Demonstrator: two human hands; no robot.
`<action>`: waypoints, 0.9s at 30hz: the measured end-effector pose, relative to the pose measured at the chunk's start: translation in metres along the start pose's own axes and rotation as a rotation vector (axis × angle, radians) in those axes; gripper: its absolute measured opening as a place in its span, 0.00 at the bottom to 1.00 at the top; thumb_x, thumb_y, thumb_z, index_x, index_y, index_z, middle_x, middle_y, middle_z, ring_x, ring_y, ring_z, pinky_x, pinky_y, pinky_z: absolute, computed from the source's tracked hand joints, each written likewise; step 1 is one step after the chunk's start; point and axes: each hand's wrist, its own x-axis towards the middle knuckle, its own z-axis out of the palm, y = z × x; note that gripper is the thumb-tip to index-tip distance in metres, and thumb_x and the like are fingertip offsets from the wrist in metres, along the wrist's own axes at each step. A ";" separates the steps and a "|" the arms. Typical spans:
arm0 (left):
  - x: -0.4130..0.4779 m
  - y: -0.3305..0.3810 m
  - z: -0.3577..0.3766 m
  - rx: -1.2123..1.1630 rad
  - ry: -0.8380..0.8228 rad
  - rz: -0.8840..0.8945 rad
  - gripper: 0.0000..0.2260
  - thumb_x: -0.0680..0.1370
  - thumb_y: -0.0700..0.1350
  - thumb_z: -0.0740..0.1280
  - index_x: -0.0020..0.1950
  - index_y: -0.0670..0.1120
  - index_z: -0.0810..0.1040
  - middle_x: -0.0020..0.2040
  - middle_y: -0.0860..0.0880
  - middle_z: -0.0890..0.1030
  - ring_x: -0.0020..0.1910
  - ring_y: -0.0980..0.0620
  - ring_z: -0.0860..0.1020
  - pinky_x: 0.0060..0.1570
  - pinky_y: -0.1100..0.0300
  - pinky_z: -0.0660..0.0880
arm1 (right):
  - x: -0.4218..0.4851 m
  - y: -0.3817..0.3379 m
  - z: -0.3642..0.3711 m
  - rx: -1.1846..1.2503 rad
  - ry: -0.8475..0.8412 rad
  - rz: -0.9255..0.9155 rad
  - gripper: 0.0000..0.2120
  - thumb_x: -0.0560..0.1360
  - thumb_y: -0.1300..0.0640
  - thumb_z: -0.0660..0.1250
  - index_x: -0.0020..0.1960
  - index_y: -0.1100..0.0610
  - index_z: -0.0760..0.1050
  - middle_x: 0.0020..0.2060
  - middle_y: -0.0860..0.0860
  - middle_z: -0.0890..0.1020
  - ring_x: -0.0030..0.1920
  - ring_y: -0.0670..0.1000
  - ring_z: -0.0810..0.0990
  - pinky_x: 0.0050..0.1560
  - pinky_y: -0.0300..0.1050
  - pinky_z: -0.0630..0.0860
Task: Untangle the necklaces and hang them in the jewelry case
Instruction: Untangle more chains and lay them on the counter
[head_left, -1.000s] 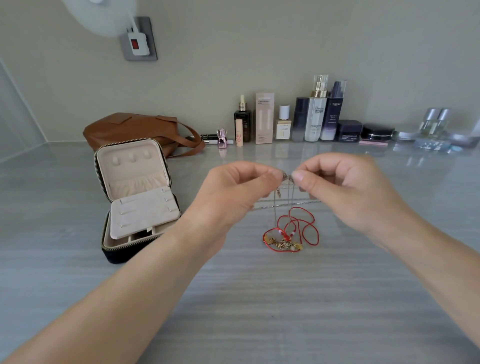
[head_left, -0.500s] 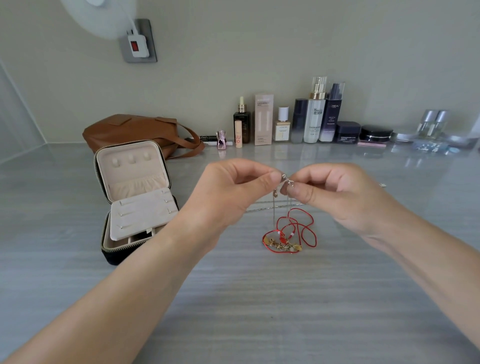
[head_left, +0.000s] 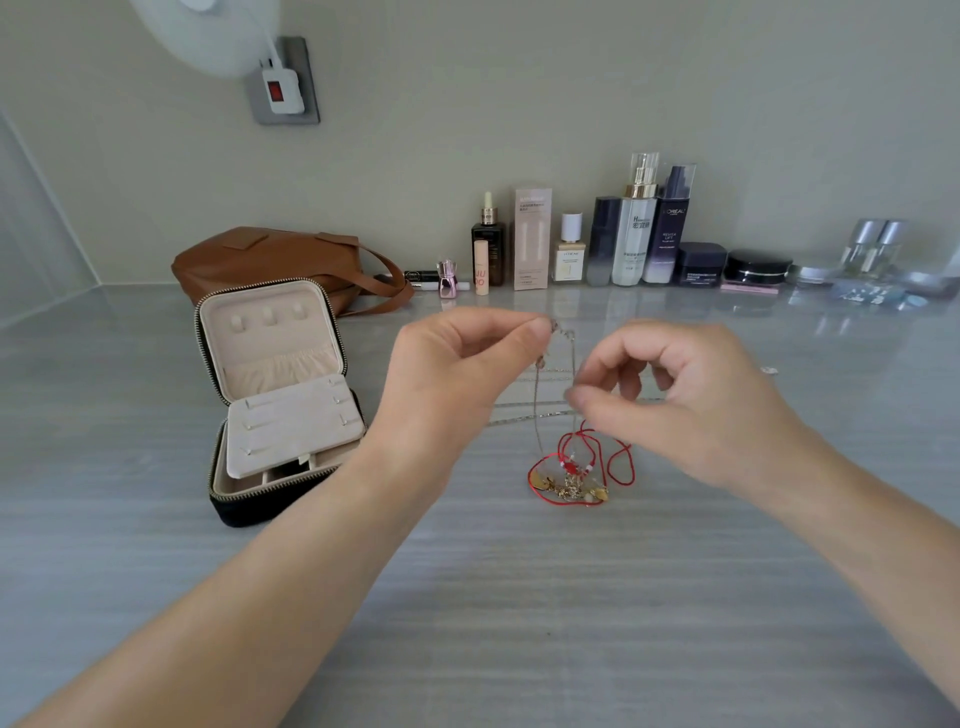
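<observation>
Two bare hands are raised over the pale grey streaked table (head_left: 467, 634). The left hand (head_left: 457, 374) pinches the top of a thin silver chain necklace (head_left: 536, 415) between thumb and forefinger. The chain hangs down towards a tangled red cord necklace with gold charms (head_left: 571, 475), which lies on the table at six o'clock from the fingertips. The right hand (head_left: 691, 400) is curled with thumb and forefinger close beside the chain, but blur hides whether they grip it. At nine o'clock from the hands stands the open black zip jewelry case with beige lining (head_left: 270, 358), lid upright. A brown leather bag (head_left: 270, 257) sits at eleven o'clock, and a row of cosmetic bottles (head_left: 631, 234) lines the wall at one o'clock.
</observation>
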 end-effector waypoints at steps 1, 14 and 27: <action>-0.001 0.000 0.001 -0.035 -0.022 -0.036 0.04 0.72 0.43 0.70 0.38 0.51 0.81 0.29 0.58 0.81 0.32 0.66 0.77 0.33 0.75 0.69 | 0.001 0.000 0.000 0.025 0.003 0.002 0.04 0.64 0.50 0.70 0.33 0.49 0.77 0.29 0.41 0.79 0.30 0.43 0.72 0.31 0.27 0.64; -0.003 -0.011 0.004 0.015 -0.227 -0.225 0.08 0.78 0.45 0.63 0.43 0.50 0.80 0.31 0.55 0.80 0.35 0.59 0.78 0.40 0.63 0.71 | 0.006 0.006 -0.012 -0.104 0.025 0.016 0.11 0.73 0.60 0.68 0.41 0.42 0.78 0.29 0.37 0.78 0.35 0.35 0.76 0.38 0.25 0.68; 0.001 -0.009 0.002 -0.120 -0.248 -0.238 0.15 0.77 0.47 0.63 0.30 0.48 0.76 0.28 0.53 0.73 0.29 0.55 0.74 0.42 0.59 0.72 | 0.006 0.004 -0.012 -0.110 -0.054 0.049 0.09 0.73 0.60 0.67 0.40 0.46 0.77 0.34 0.38 0.78 0.33 0.34 0.75 0.38 0.25 0.69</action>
